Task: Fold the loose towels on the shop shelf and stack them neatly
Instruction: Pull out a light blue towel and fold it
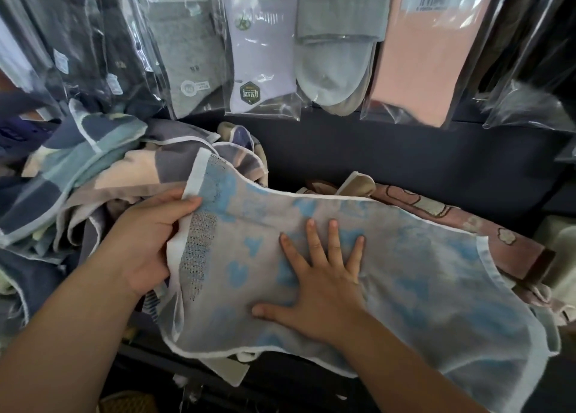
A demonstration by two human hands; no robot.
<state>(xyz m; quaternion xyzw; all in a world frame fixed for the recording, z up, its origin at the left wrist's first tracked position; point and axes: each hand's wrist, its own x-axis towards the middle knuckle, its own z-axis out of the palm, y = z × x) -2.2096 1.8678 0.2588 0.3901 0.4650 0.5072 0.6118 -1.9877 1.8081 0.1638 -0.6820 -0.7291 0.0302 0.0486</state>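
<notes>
Gripped at its left short end by the left hand, thumb on top and fingers curled beneath, the blue-and-grey towel is pinned near its middle by the right hand. That hand lies flat with its fingers spread and holds nothing.

The shelf is backed by a dark panel, above which sock packets are hung. The lifted end should be carried low, so that the packets are not brushed. A heap of loose towels is piled at the left, just beside the left hand; these are judged to be unfolded work. The blue-and-grey towel is spread across the middle of the shelf, over a pink towel whose edge shows along its far and right sides. Whether a finished stack lies beneath cannot be told.

The step in hand is judged to be a fold of the left end over toward the right. The flat palm is best used as the crease line. The gripped end should be raised clear of the heap, so that no loose cloth is dragged along, and the palm should be slid out sideways as the layer is laid down. The near edge is wavy and should be drawn straight before any crease is pressed. The cloth looks thin and soft, so slipping is likely, and smoothing should be done from the fold outward. Last, the white hem under the thumb should be matched corner to corner with the hem at the right end before it is let go.
</notes>
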